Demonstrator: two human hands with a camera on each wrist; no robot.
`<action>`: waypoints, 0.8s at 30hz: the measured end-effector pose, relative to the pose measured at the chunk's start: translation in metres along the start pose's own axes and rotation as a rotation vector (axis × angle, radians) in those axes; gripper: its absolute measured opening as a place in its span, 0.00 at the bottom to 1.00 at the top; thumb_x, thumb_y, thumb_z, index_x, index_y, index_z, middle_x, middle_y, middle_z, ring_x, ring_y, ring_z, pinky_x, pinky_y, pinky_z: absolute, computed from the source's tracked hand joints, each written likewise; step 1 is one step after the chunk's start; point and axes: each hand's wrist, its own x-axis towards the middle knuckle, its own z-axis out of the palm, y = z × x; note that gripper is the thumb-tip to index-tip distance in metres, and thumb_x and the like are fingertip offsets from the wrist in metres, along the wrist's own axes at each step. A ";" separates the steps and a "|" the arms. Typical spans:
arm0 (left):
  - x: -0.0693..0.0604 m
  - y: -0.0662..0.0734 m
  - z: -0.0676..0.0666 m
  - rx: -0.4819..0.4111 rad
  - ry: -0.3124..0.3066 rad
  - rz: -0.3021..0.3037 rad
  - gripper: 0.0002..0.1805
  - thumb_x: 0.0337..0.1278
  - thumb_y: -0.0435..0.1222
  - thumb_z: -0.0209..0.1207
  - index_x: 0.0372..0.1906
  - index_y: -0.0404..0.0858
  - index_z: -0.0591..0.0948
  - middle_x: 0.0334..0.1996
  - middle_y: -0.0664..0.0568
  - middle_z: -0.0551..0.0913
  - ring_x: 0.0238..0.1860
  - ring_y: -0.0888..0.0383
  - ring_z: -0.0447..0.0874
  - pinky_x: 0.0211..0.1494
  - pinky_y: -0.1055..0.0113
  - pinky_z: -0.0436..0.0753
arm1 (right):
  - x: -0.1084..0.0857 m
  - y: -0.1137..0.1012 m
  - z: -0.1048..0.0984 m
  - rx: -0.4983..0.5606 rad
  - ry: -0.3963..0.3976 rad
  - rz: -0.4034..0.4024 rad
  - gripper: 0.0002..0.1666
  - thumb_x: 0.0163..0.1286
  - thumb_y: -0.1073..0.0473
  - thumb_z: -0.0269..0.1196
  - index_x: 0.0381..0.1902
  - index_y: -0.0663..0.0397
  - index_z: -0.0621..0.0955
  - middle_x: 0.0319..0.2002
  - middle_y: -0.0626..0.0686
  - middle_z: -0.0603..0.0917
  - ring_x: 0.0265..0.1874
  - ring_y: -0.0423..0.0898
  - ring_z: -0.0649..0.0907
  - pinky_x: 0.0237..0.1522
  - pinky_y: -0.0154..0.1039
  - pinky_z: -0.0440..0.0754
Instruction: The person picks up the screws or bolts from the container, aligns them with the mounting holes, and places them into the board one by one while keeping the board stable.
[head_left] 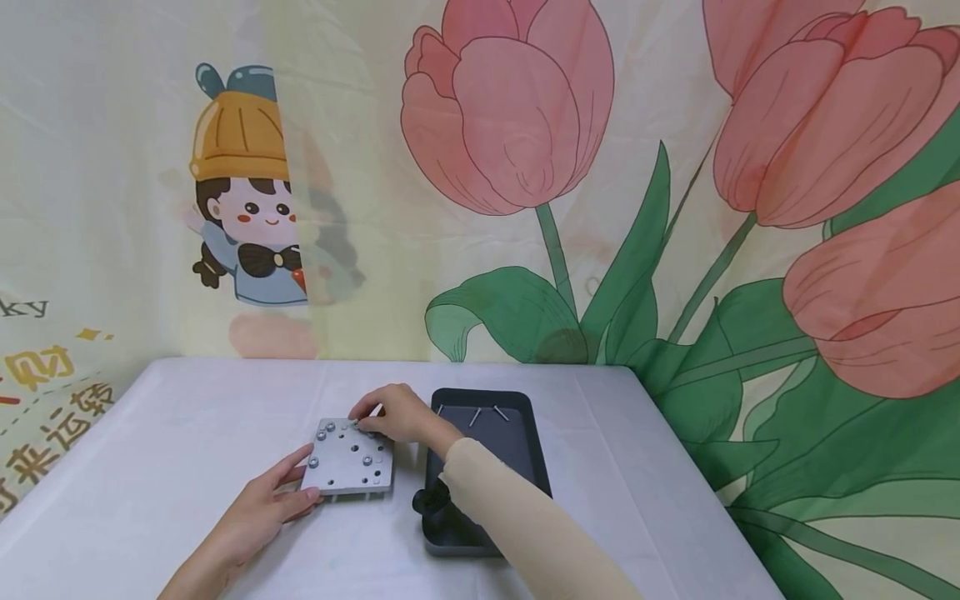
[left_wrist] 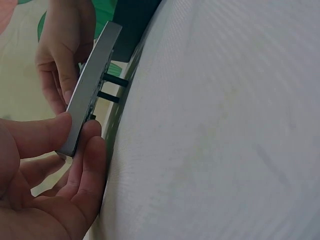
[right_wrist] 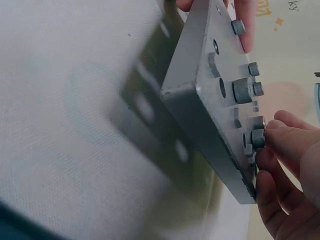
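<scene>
Presently, the plate (head_left: 337,454) is held a little above the left part of the table (head_left: 600,500), and it seems not to rest on the cloth. The work looks, in my judgement, partly done: several bolts (head_left: 313,462) stand in the plate with their heads up, and some shanks come out below, as the left wrist view shows. Other holes (head_left: 355,448) have no bolt in them; whether every one needs a bolt, I cannot tell. The left hand (head_left: 262,503) grips the plate by its left side, thumb above and fingers beneath. The right hand (head_left: 401,414) is at the far edge, and its fingers seem to pinch a bolt head there; how deep this bolt sits is hidden. Just to the right lies the tray (head_left: 487,454), where three loose bolts (head_left: 501,413) remain at the far end, one of them near the left wall. At its near left corner is a black object (head_left: 431,502), partly covered by the right sleeve (head_left: 517,517).
</scene>
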 end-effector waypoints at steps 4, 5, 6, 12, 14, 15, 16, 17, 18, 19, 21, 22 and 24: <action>-0.001 0.000 0.000 -0.005 0.000 0.003 0.46 0.72 0.37 0.67 0.86 0.42 0.56 0.75 0.25 0.64 0.66 0.41 0.80 0.60 0.56 0.89 | -0.006 0.001 -0.009 0.002 -0.003 -0.030 0.11 0.76 0.59 0.69 0.54 0.45 0.91 0.45 0.37 0.90 0.37 0.34 0.83 0.41 0.24 0.82; -0.002 0.000 0.000 -0.007 -0.001 0.003 0.46 0.72 0.38 0.67 0.86 0.42 0.56 0.75 0.25 0.64 0.66 0.41 0.81 0.60 0.56 0.89 | -0.008 0.001 -0.013 0.003 -0.004 -0.039 0.12 0.76 0.59 0.69 0.54 0.46 0.91 0.47 0.39 0.90 0.37 0.34 0.83 0.41 0.24 0.82; -0.002 0.000 0.000 -0.009 -0.001 0.003 0.46 0.72 0.38 0.67 0.86 0.42 0.56 0.75 0.25 0.64 0.65 0.42 0.81 0.60 0.56 0.89 | -0.010 0.002 -0.017 0.002 -0.006 -0.050 0.12 0.77 0.59 0.68 0.55 0.48 0.90 0.48 0.41 0.90 0.38 0.35 0.83 0.41 0.24 0.83; -0.002 0.002 0.000 -0.013 0.001 -0.003 0.46 0.72 0.36 0.66 0.86 0.42 0.55 0.75 0.26 0.64 0.65 0.44 0.81 0.60 0.57 0.89 | -0.029 0.012 -0.052 -0.022 0.011 -0.074 0.13 0.77 0.61 0.68 0.56 0.48 0.89 0.52 0.49 0.91 0.38 0.36 0.85 0.40 0.27 0.84; -0.002 0.002 0.000 -0.007 0.000 -0.006 0.46 0.72 0.35 0.66 0.86 0.41 0.55 0.75 0.26 0.64 0.64 0.43 0.81 0.60 0.57 0.89 | -0.036 0.017 -0.065 -0.030 0.021 -0.067 0.13 0.77 0.61 0.68 0.56 0.46 0.89 0.52 0.47 0.90 0.37 0.37 0.86 0.39 0.28 0.85; -0.001 0.003 0.000 -0.004 0.001 -0.008 0.46 0.72 0.35 0.66 0.86 0.41 0.55 0.75 0.26 0.64 0.64 0.43 0.81 0.59 0.57 0.89 | -0.040 0.020 -0.071 -0.032 0.024 -0.062 0.13 0.77 0.61 0.67 0.56 0.46 0.89 0.52 0.47 0.90 0.38 0.39 0.87 0.39 0.29 0.85; -0.001 0.003 0.000 -0.004 0.001 -0.010 0.46 0.72 0.35 0.66 0.86 0.41 0.55 0.75 0.26 0.64 0.64 0.43 0.81 0.60 0.57 0.89 | -0.044 0.023 -0.076 -0.029 0.025 -0.060 0.14 0.77 0.61 0.67 0.57 0.46 0.89 0.53 0.48 0.90 0.39 0.41 0.88 0.40 0.29 0.86; -0.001 0.003 0.000 -0.004 0.001 -0.013 0.46 0.72 0.35 0.66 0.86 0.40 0.55 0.75 0.26 0.64 0.64 0.43 0.81 0.60 0.57 0.89 | -0.048 0.026 -0.081 -0.031 0.026 -0.057 0.14 0.77 0.62 0.67 0.57 0.46 0.89 0.53 0.47 0.90 0.40 0.43 0.88 0.40 0.30 0.86; 0.000 0.002 0.000 -0.006 0.001 -0.015 0.46 0.72 0.35 0.66 0.86 0.41 0.55 0.75 0.26 0.64 0.64 0.44 0.81 0.60 0.57 0.89 | -0.052 0.030 -0.085 -0.037 0.025 -0.054 0.14 0.77 0.62 0.67 0.57 0.46 0.89 0.53 0.46 0.90 0.40 0.43 0.89 0.41 0.30 0.86; 0.000 0.002 0.000 -0.010 0.000 -0.017 0.46 0.72 0.34 0.66 0.86 0.41 0.55 0.75 0.26 0.64 0.64 0.44 0.82 0.60 0.57 0.89 | -0.056 0.033 -0.090 -0.043 0.022 -0.050 0.14 0.78 0.62 0.67 0.57 0.47 0.89 0.53 0.47 0.90 0.42 0.44 0.89 0.43 0.30 0.86; 0.001 0.002 0.000 -0.016 -0.001 -0.020 0.46 0.72 0.34 0.66 0.86 0.41 0.55 0.75 0.26 0.64 0.63 0.45 0.82 0.60 0.58 0.89 | -0.063 0.039 -0.097 -0.048 0.018 -0.060 0.15 0.77 0.64 0.66 0.58 0.50 0.88 0.55 0.50 0.90 0.45 0.46 0.89 0.47 0.31 0.87; 0.001 0.001 0.000 -0.017 -0.001 -0.020 0.46 0.71 0.34 0.66 0.86 0.41 0.55 0.75 0.26 0.64 0.63 0.46 0.82 0.59 0.58 0.89 | -0.066 0.042 -0.099 -0.054 0.018 -0.064 0.15 0.77 0.64 0.66 0.58 0.51 0.88 0.55 0.51 0.90 0.46 0.46 0.89 0.48 0.32 0.87; 0.002 0.001 0.001 -0.019 -0.001 -0.019 0.46 0.71 0.35 0.66 0.86 0.41 0.55 0.75 0.26 0.64 0.63 0.47 0.82 0.59 0.59 0.89 | -0.072 0.049 -0.104 -0.076 0.019 -0.072 0.15 0.76 0.66 0.66 0.58 0.54 0.89 0.55 0.52 0.90 0.45 0.46 0.89 0.49 0.34 0.87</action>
